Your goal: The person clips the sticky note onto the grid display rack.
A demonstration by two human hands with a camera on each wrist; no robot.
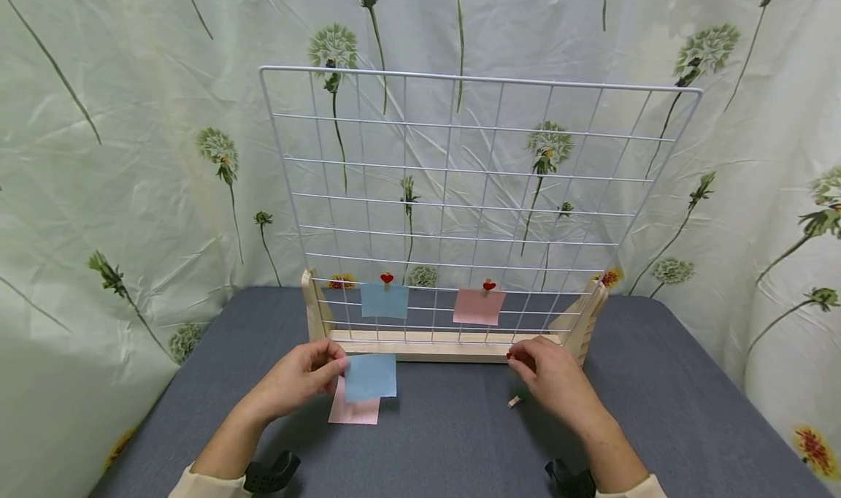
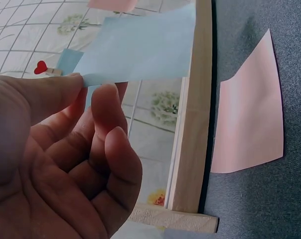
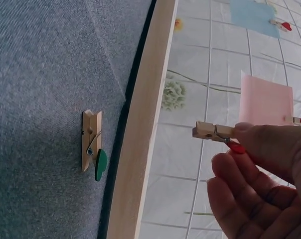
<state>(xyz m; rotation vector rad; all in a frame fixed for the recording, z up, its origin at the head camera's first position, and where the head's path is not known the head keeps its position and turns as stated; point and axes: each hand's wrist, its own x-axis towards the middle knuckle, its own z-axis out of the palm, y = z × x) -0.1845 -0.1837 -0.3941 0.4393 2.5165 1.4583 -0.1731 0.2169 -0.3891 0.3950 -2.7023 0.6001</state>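
Observation:
Between thumb and fingers, my left hand (image 1: 298,377) pinches a blue paper note (image 1: 371,377) by its left edge, raised above the table. Below it a pink paper note (image 1: 355,409) lies flat, partly covered by the blue one in the head view. My right hand (image 1: 558,381) pinches a small wooden clothespin (image 3: 210,130) with a red ornament at the finger end; its jaws point away from the fingertips. Another clothespin (image 3: 91,142), with a green ornament, lies on the table under the right hand.
A white wire grid (image 1: 447,166) stands in a wooden base (image 1: 447,346). On its lower rows hang a blue note (image 1: 384,304) and a pink note (image 1: 478,309), each clipped by a red-heart clothespin. Dark grey cloth (image 1: 447,439) covers the table; a flower-print curtain (image 1: 164,213) hangs behind.

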